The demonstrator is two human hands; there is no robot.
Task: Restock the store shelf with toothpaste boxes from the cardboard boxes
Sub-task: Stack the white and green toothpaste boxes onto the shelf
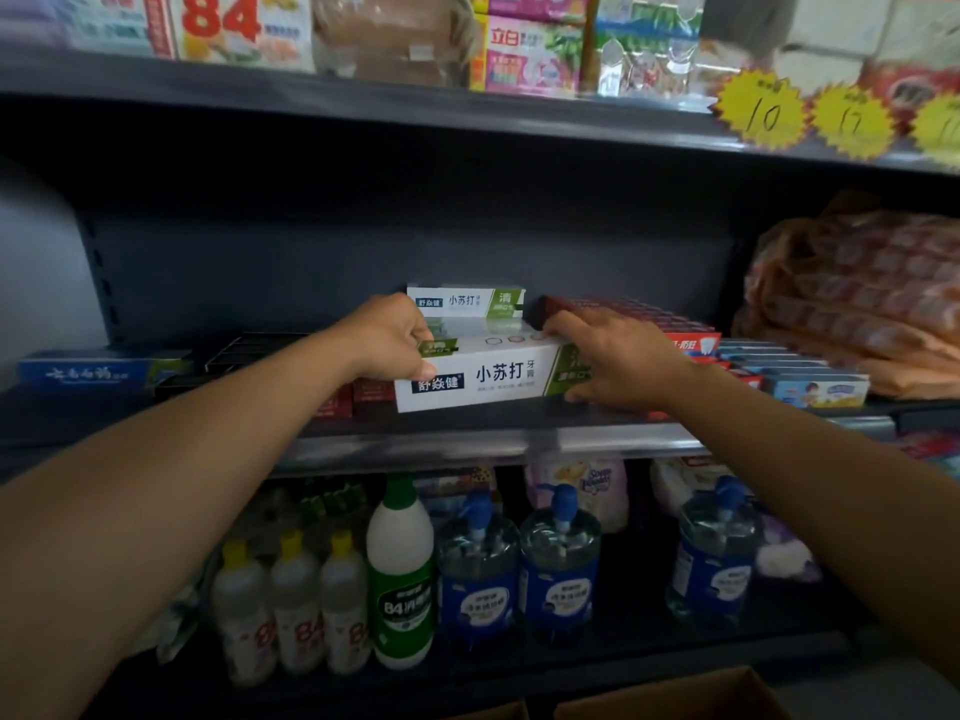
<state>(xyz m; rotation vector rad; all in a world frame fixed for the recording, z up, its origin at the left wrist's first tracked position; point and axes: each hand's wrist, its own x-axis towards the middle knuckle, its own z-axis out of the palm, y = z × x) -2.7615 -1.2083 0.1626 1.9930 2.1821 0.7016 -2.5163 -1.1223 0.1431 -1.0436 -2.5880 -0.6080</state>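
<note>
A white and green toothpaste box (pixel 483 379) lies lengthwise at the front of the middle shelf (pixel 467 439). My left hand (pixel 387 337) grips its left end, fingers curled over the top edge. My right hand (pixel 615 356) holds its right end, thumb below and fingers over the top. Behind them, another white and green box (pixel 465 302) sits higher, on a stack. Red toothpaste boxes (pixel 644 317) lie in rows just right of my right hand. Two cardboard boxes (pixel 675 698) show at the bottom edge.
A blue toothpaste box (pixel 98 370) and dark boxes (pixel 260 348) lie left on the shelf, blue boxes (pixel 800 374) and an orange bag (pixel 862 298) right. Bottles (pixel 400 569) fill the shelf below. Yellow price tags (pixel 761 110) hang from the upper shelf.
</note>
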